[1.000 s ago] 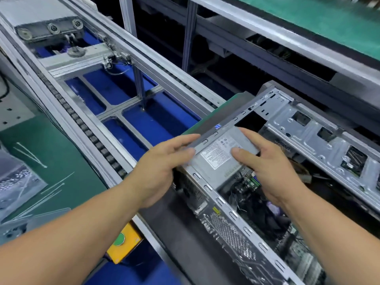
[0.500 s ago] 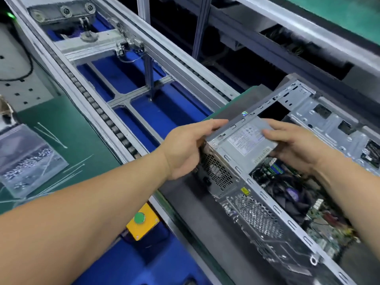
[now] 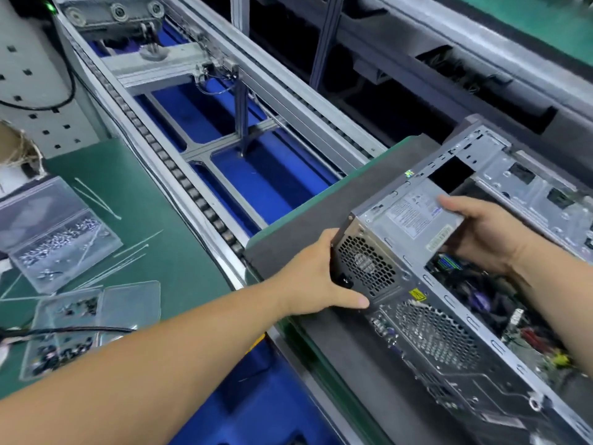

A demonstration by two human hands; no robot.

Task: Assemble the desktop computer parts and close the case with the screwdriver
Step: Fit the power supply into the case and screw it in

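On the conveyor's grey pallet (image 3: pixel 305 226) the open case (image 3: pixel 500 319) lay. Your left hand (image 3: pixel 316 277) and right hand (image 3: pixel 487 234) gripped the power supply (image 3: pixel 407 220), seemingly near-seated at its rear corner; screws and cover remained undone.

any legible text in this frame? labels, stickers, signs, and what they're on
Nothing reads clearly enough to quote.
White label on the power supply: rows of print, too blurred.
Barcode strip at the supply's edge: unreadable.
Yellow sticker on the case rear: dark marks, too small.
Small coloured sticker on the case top rail: unreadable.
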